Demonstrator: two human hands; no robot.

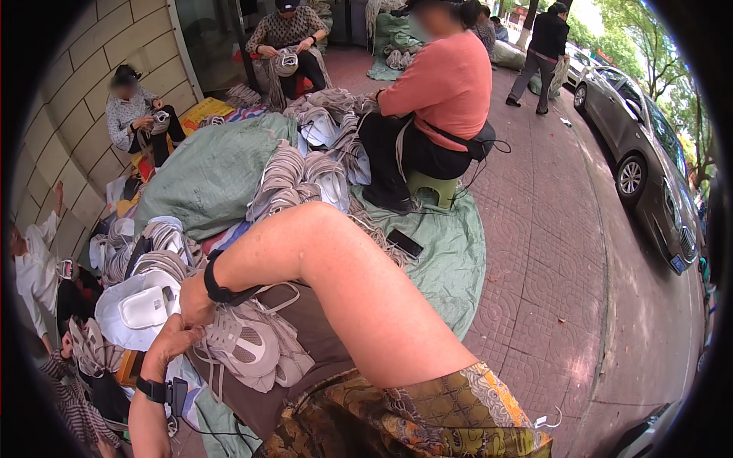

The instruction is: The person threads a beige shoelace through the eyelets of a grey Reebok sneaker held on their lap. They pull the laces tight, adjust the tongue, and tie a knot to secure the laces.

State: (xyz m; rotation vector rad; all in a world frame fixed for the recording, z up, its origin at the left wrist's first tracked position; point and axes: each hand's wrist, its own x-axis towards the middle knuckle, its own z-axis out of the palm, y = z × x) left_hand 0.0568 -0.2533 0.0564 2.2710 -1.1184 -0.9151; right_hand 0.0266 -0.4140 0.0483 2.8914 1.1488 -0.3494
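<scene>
Grey-beige shoe uppers (248,343) with loose laces lie on the dark cloth over my lap. Beside their left edge, my right hand (196,299) and my left hand (172,338) meet with fingers bent and closed. What they grip is too small and covered to make out. My right forearm crosses the picture, and both wrists wear black bands. Just beyond my hands sits a pile of white-lined uppers (114,314) with a white moulded piece (145,307) on top. A grey lace (281,296) loops over my lap.
Stacked uppers (279,179) and a large green sack (210,175) lie ahead. A black phone (405,243) rests on green sheeting (450,267). A person in a pink top (443,84) sits on a green stool (433,189); others work on uppers nearby. Cars (637,137) stand at right.
</scene>
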